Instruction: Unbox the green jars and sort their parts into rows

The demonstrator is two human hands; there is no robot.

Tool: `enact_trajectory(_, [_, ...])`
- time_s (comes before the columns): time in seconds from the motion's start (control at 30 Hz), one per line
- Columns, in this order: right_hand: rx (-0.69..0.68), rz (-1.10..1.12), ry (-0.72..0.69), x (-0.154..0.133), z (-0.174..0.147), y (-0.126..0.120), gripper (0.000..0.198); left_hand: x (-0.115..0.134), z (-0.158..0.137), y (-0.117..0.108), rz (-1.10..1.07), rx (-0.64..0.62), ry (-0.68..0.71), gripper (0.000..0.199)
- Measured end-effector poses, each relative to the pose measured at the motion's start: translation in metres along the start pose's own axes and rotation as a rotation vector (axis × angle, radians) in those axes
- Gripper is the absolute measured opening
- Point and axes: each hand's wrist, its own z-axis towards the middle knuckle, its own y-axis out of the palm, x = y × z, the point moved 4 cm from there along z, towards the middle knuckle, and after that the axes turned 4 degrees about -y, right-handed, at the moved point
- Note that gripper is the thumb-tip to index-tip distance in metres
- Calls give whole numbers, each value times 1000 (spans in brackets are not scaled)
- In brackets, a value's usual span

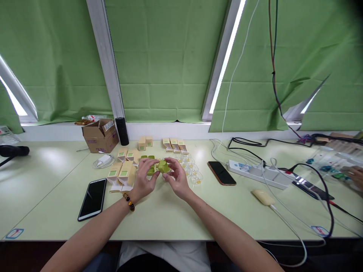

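A small olive-green plastic cup-like piece is held just above the table between my two hands. My left hand, with a beaded bracelet on its wrist, pinches it from the left with thumb and index finger. From the right, the thumb and fingers of my right hand close on the same piece. More green pieces lie just behind my left hand, partly hidden by it. Beside my right hand stand several clear plastic cups with yellow bits in them. Small tan boxes with green squares stand left of my left hand.
More tan boxes stand farther back. A white-edged phone lies front left; another phone lies right of the cups. A power strip with cables, a cardboard box and a black cylinder surround the area. Another person's hand shows far right.
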Motion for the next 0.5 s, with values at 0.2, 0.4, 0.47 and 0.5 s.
enact_trajectory(0.2, [-75, 314, 149, 6, 2, 5, 60, 2, 0, 1, 22, -13, 50, 41])
enact_trajectory(0.4, [-120, 507, 299, 10, 1, 6, 51, -3, -1, 2, 64, -12, -8, 33])
enact_trajectory(0.47, [-121, 551, 329, 13, 2, 6, 45, -2, -1, 1, 61, -8, -8, 32])
enact_trajectory(0.5, [-117, 573, 340, 15, 2, 6, 43, -1, -1, 1, 52, -5, 0, 31])
